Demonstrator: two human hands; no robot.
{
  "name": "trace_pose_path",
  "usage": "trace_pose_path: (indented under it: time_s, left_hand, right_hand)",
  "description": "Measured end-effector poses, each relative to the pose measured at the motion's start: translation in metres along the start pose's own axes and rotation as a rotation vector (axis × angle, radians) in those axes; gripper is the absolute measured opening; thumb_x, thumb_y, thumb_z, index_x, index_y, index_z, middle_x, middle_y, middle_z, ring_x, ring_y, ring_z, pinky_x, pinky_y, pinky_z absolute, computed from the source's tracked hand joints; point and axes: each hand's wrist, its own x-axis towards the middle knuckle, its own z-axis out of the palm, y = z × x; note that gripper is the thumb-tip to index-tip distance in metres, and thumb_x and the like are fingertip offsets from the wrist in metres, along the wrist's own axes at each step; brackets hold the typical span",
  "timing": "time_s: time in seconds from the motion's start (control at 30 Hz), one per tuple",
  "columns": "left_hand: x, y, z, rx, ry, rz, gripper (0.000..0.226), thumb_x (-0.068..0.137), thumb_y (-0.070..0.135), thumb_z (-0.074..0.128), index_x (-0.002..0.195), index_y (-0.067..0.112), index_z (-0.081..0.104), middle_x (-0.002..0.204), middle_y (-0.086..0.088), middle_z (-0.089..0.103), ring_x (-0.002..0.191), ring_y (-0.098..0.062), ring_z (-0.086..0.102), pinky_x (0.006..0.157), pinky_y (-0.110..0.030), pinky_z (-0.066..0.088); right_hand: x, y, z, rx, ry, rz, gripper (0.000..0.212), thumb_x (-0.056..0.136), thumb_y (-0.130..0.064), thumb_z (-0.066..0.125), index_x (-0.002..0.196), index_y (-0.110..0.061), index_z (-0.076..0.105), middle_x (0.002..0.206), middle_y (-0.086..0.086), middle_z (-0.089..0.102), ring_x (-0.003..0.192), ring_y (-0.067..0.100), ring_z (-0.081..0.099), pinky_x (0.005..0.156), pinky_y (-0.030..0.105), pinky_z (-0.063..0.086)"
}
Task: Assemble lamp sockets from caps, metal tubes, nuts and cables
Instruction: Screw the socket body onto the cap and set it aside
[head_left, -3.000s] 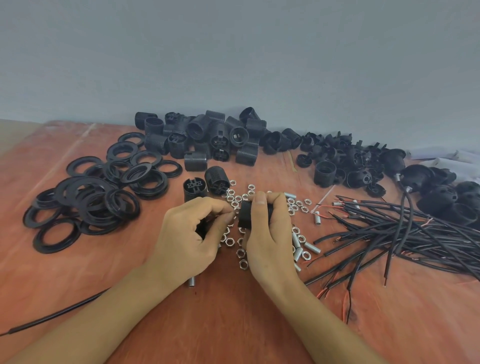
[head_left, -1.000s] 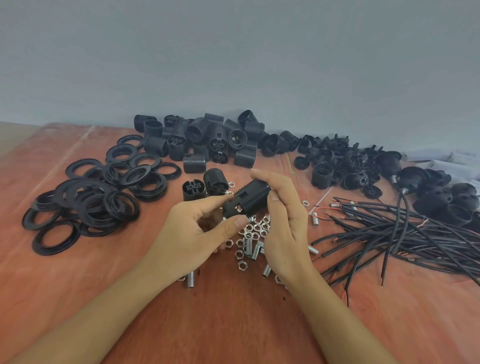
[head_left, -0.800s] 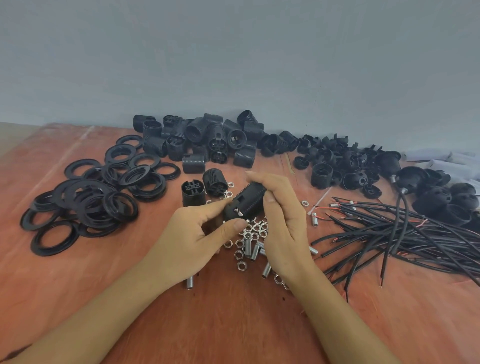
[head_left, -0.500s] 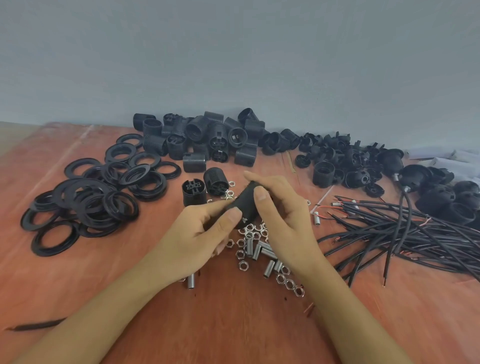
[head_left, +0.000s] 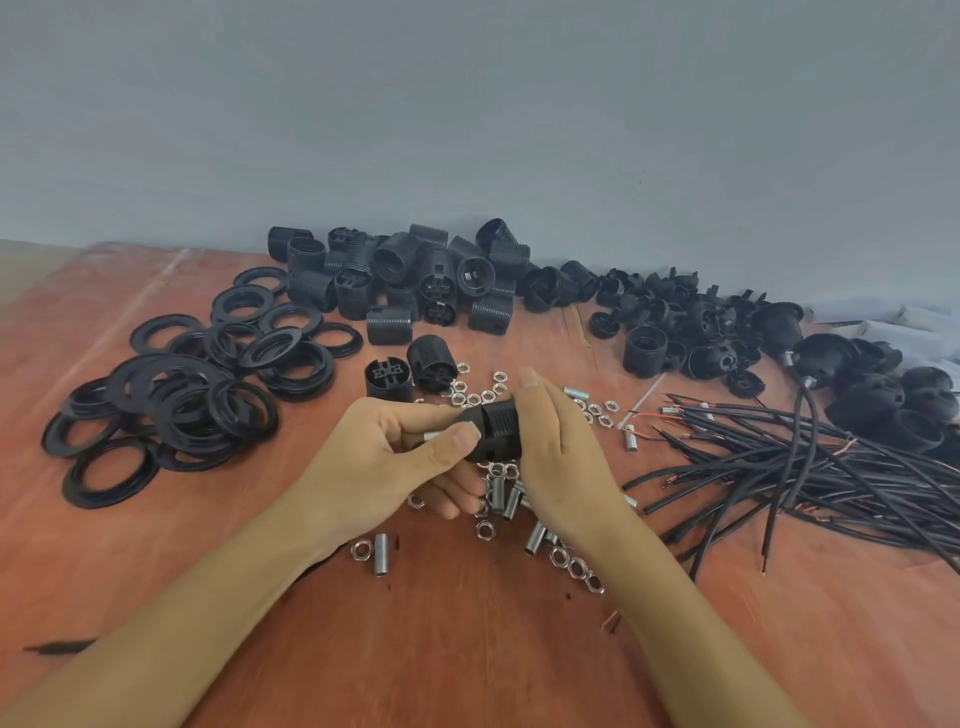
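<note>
Table (head_left: 467, 649): cable bundle (head_left: 779, 467) at right and ring pile (head_left: 182, 405) at left, both unchanged. Socket (head_left: 496, 431) is now level between the hands; half a second ago it tilted upward. Right grip (head_left: 561, 457) is clamped round the socket's threaded body, index finger raised. Left grip (head_left: 384, 457) pinches a metal tube (head_left: 432, 437) at the cap end, thumb against fingers. Loose nuts (head_left: 485, 529) lie on the table below.

Both hands (head_left: 374, 462) grip a black socket (head_left: 496, 428) above scattered nuts (head_left: 485, 529).
</note>
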Motion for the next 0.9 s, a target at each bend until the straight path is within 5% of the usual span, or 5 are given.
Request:
trace_pose_path:
  time_s: [0.4,0.47,0.57,0.73,0.9]
  left_hand:
    - [0.004,-0.004,-0.002,0.185,0.049,0.102,0.032,0.082,0.038,0.073,0.099,0.013,0.066,0.069,-0.009,0.071,0.054,-0.024,0.068,0.047,-0.025,0.051]
    - [0.004,-0.008,-0.004,0.143,0.084,0.118,0.029,0.080,0.031,0.070,0.098,0.010,0.065,0.070,-0.008,0.070,0.051,-0.023,0.065,0.045,-0.025,0.049]
    - [0.008,-0.007,-0.010,-0.089,0.087,0.087,0.023,0.083,0.031,0.064,0.092,0.010,0.069,0.073,-0.013,0.069,0.051,-0.022,0.062,0.042,-0.024,0.047]
    - [0.029,-0.003,-0.022,-0.314,0.163,-0.099,0.056,0.083,0.047,0.043,0.094,-0.005,0.063,0.062,-0.026,0.060,0.030,-0.023,0.042,0.031,-0.018,0.031]
    - [0.033,0.004,-0.026,-0.397,0.121,-0.153,0.066,0.090,0.050,0.028,0.075,-0.005,0.061,0.047,-0.020,0.043,0.020,-0.016,0.028,0.032,-0.012,0.019]
  right_hand:
    - [-0.007,-0.003,0.005,0.037,0.036,-0.121,0.034,0.092,-0.060,0.037,0.086,-0.029,0.049,0.073,-0.014,0.065,0.064,0.006,0.059,0.061,0.024,0.048]
    - [-0.007,-0.005,0.005,0.187,0.030,-0.138,0.036,0.092,-0.059,0.039,0.097,-0.025,0.051,0.075,-0.006,0.067,0.061,0.012,0.059,0.057,0.030,0.048]
    - [-0.004,-0.002,0.001,0.291,0.128,-0.123,0.032,0.097,-0.050,0.037,0.108,-0.025,0.053,0.064,-0.012,0.059,0.051,0.002,0.046,0.049,0.016,0.039]
    - [0.001,0.013,-0.001,-0.171,0.134,-0.108,0.008,0.095,-0.038,0.056,0.099,-0.033,0.061,0.081,-0.012,0.065,0.073,0.002,0.057,0.065,0.020,0.046]
    - [0.000,0.020,0.005,-0.491,0.127,-0.250,0.019,0.092,-0.028,0.066,0.106,-0.015,0.069,0.098,-0.002,0.063,0.092,0.017,0.054,0.083,0.034,0.045]
